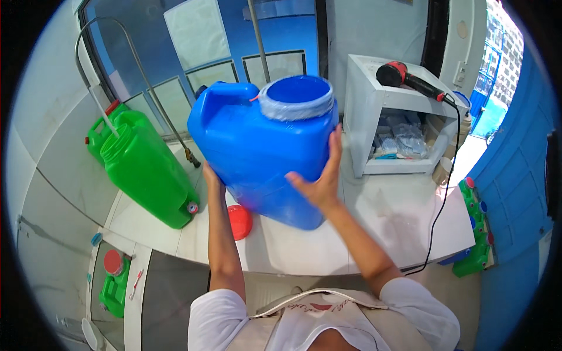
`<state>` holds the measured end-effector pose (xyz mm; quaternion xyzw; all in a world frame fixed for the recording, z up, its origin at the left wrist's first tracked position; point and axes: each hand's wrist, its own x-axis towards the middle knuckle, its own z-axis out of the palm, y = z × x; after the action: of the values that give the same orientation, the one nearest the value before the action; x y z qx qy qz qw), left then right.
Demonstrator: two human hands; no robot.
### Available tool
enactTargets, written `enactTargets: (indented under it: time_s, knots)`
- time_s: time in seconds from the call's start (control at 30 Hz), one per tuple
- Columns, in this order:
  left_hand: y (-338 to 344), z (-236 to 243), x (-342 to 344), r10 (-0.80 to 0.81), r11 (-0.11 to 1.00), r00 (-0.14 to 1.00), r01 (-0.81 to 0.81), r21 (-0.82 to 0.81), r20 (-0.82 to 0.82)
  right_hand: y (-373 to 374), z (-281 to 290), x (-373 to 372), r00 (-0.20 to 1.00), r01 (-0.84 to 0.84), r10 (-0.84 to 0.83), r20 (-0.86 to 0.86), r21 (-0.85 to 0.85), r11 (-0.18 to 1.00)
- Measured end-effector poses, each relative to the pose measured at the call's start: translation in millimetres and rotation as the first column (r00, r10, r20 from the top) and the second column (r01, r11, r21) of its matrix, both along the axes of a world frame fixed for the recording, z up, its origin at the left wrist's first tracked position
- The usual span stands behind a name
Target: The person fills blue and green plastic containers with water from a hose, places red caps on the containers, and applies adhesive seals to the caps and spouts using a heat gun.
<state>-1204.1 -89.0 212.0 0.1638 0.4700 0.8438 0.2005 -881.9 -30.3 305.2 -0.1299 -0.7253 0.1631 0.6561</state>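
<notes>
A big blue water jug (263,158) with a moulded handle is held between my two hands over the white counter. Its wide round mouth is uncapped, and what looks like clear plastic wrap circles the neck. My left hand (212,176) presses the jug's lower left side, its fingers mostly hidden behind it. Against the right side lies my right hand (325,184), thumb across the front and fingers up along the edge. A red cap (239,222) rests on the counter by the jug's base, beside my left forearm. Whether the jug's bottom touches the counter, I cannot tell.
Left on the counter (404,222) stands an uncapped green jug (155,175) with a bent pipe (104,111) at its mouth; another green jug is behind. A white shelf (363,117) at right carries a heat gun (407,81), whose black cord (443,205) hangs over the front edge.
</notes>
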Motion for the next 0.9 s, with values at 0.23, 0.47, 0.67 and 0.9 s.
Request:
enactTargets:
  time_s: [0.23,0.47,0.67,0.9]
  knots:
    - [-39,21,205,0.172,0.957,0.980,-0.190,0.217,0.097,131,-7,55,0.954,0.209,-0.238,0.184,0.164,0.964]
    - [-19,15,319,0.488,0.872,0.869,-0.484,0.069,-0.078,162,-1,53,0.871,0.424,-0.454,0.190,0.176,0.888]
    - [-32,8,332,0.337,0.937,0.938,-0.326,0.125,-0.082,147,-47,100,0.993,-0.105,0.114,0.014,-0.287,0.952]
    - [-3,-7,401,0.302,0.864,0.561,-0.503,-0.027,-0.771,309,-102,253,0.773,0.602,-0.483,0.412,-0.237,0.762]
